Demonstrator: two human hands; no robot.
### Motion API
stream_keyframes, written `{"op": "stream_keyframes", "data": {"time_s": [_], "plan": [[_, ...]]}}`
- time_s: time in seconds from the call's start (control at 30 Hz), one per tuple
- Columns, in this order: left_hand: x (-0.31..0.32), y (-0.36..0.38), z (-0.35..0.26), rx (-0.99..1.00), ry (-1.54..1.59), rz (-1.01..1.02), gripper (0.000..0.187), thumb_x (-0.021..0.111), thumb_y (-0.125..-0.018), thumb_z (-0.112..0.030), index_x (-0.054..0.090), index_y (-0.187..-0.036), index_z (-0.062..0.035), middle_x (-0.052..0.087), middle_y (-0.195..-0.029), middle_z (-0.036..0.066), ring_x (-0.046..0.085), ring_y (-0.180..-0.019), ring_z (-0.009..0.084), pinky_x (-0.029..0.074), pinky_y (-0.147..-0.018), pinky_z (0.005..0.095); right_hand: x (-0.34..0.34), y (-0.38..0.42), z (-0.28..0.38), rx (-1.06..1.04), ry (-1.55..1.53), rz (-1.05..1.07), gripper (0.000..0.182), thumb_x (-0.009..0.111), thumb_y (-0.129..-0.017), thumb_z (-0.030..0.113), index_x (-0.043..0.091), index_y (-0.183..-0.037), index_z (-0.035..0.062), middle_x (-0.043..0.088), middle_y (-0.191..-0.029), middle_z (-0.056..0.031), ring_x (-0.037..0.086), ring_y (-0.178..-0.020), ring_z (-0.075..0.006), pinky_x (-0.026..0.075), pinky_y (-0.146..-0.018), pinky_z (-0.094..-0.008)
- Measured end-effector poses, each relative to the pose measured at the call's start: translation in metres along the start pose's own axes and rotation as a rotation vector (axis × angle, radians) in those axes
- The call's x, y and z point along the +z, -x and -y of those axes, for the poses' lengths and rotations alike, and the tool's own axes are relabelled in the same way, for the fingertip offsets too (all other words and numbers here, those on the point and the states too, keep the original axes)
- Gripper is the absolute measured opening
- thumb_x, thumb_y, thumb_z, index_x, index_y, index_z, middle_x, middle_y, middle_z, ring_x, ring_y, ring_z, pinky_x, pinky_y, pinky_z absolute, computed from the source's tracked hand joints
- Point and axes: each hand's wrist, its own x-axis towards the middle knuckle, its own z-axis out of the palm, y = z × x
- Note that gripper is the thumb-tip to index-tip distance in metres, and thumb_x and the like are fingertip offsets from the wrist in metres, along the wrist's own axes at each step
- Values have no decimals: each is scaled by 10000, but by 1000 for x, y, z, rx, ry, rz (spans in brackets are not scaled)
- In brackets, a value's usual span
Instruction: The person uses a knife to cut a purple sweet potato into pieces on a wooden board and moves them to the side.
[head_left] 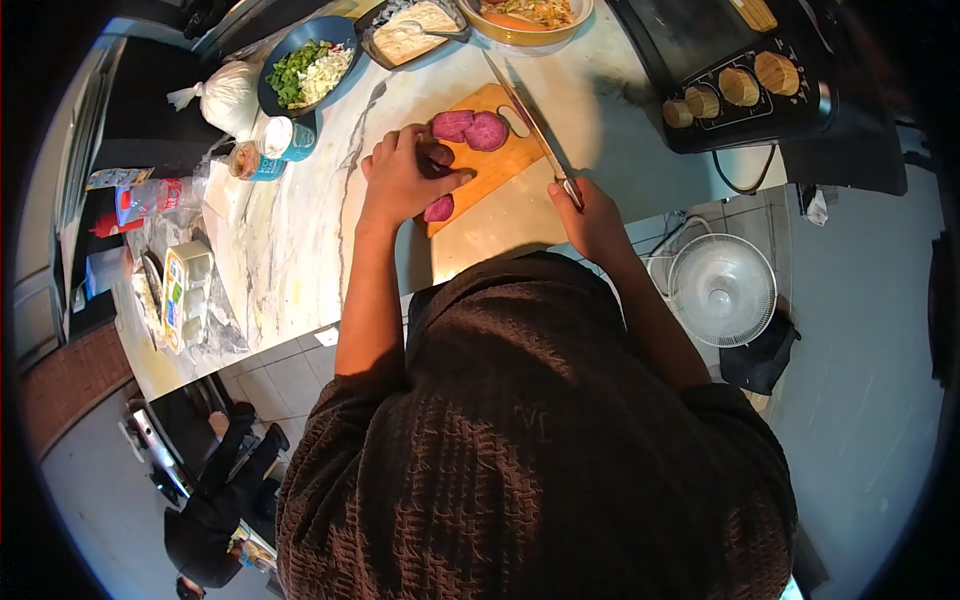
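Note:
A wooden cutting board lies at an angle on the counter in front of me. Two cut pieces of purple sweet potato sit at its far end, and a smaller piece rests by the near left edge. My left hand curls its fingers and thumb round a dark-skinned sweet potato piece, partly hidden by the hand. In my right hand is the handle of a long knife. Its blade points away from me, over the board's right side, apart from the pieces.
A blue plate of chopped greens, a dark tray of creamy paste and a yellow bowl line the back. Jars, a tied bag and an egg carton stand left. A black stove is right; a fan stands below.

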Motion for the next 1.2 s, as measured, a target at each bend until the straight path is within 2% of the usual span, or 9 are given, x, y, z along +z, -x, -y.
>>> {"op": "stream_keyframes", "data": {"time_s": [0.07,0.13,0.2,0.3,0.53,0.63,0.7,0.8,1.2], "plan": [[-1,-1,6,-94,96,117,721,840,-617,-471,567,-1169,-94,684,-1003,74,607,-1012,288,379,-858,446,-2,2,-3,7,-5,-14,412,575,-933,385,537,-842,-15,560,-676,-153,539,-627,-260,429,-628,-377],[-2,3,8,-66,134,51,668,835,-633,-458,584,-1118,-74,711,-965,80,641,-946,286,379,-831,447,-2,5,-5,15,-13,-24,413,575,-932,386,537,-842,-15,562,-678,-155,539,-628,-262,428,-629,-377],[-7,5,14,-95,226,152,523,831,-722,-239,589,-1113,11,713,-936,103,673,-939,172,501,-828,339,-3,6,-6,28,-28,-15,409,576,-932,385,543,-852,-15,569,-688,-158,547,-636,-266,431,-634,-380],[-9,7,14,-220,403,165,450,809,-735,-131,612,-1105,31,704,-956,95,657,-912,137,514,-805,281,-4,6,-4,45,-15,0,405,574,-933,383,551,-870,-16,581,-704,-163,565,-654,-273,437,-643,-385],[-10,18,37,-128,645,56,466,810,-738,-106,631,-1152,6,677,-1014,72,620,-944,133,478,-866,277,0,1,-2,17,17,40,407,573,-935,384,556,-893,-21,593,-720,-171,587,-679,-282,443,-655,-389],[-7,25,44,-140,564,51,469,822,-737,-138,643,-1158,-33,678,-1043,73,607,-983,169,464,-908,309,3,-2,0,4,28,61,417,575,-934,390,551,-881,-22,592,-715,-172,591,-677,-289,442,-649,-388],[-7,30,45,49,133,-93,497,844,-715,-191,657,-1159,-67,683,-1061,84,600,-1007,217,459,-926,345,4,-2,1,-27,5,84,421,581,-932,391,544,-866,-22,584,-703,-169,581,-660,-290,441,-641,-385],[-8,39,44,-117,215,-77,484,844,-710,-207,672,-1147,-90,686,-1069,103,597,-1031,257,458,-935,359,5,-3,7,-46,33,104,411,581,-937,383,540,-857,-19,574,-689,-162,555,-634,-269,434,-628,-383],[-3,45,47,-107,137,-125,434,844,-702,-238,694,-1078,-81,682,-1015,87,608,-995,236,452,-903,337,20,-4,13,-178,-6,147,418,568,-952,359,516,-808,-29,510,-626,-165,468,-571,-229,403,-581,-385]]}}
